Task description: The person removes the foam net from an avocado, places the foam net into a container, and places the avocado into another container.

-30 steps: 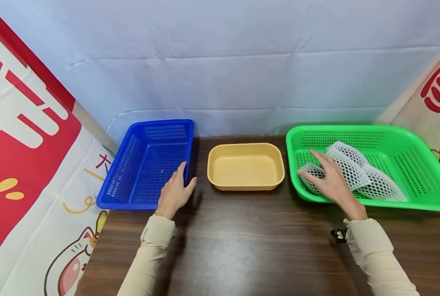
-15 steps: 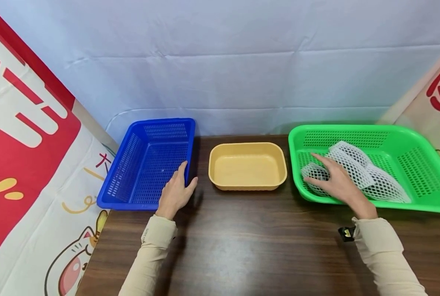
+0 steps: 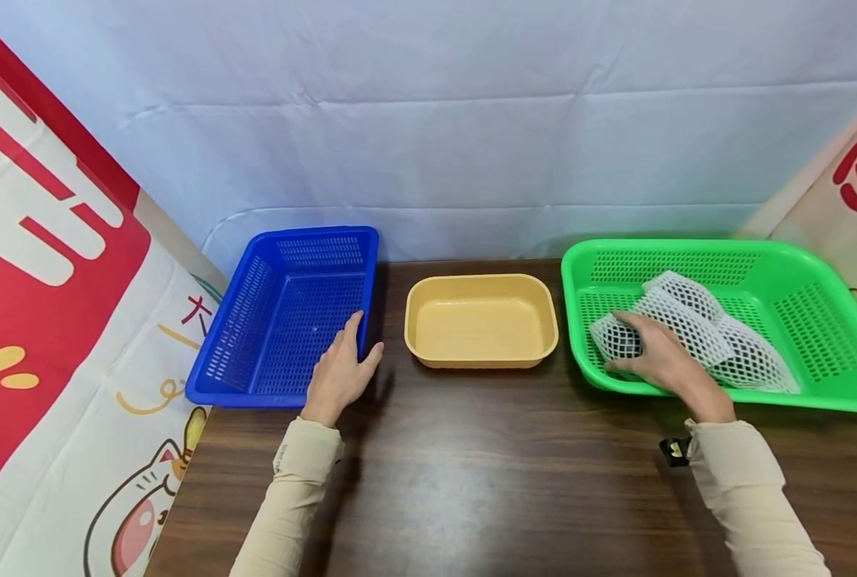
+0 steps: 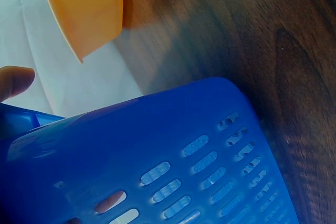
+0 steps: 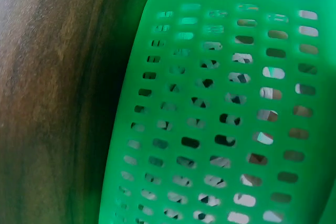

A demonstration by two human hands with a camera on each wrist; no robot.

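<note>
My left hand (image 3: 340,375) lies over the near right corner of the blue basket (image 3: 205,398), fingers loosely extended at the rim and thumb apart on the outer side. The left wrist view shows the basket's slotted wall (image 4: 157,135) and a thumb tip above the rim. Inside the green basket (image 3: 842,353), my right hand (image 3: 669,362) holds a dark object in white foam netting (image 3: 616,336) between thumb and fingers. White foam-net sleeves (image 3: 688,324) lie beyond that hand. From the right wrist, the green basket's perforated wall (image 5: 210,103) hides the hand.
A shallow yellow tray (image 3: 480,362) stands between the two baskets on the brown wooden table (image 3: 457,473). A pale cloth wall (image 3: 428,160) rises right behind them. Printed cloths (image 3: 54,361) hang at both sides. A small black item (image 3: 675,451) sits by the right cuff.
My right hand has shifted right, then lowered, its thumb and fingers coming around the net-wrapped dark object. My left hand has stayed at the blue basket's rim.
</note>
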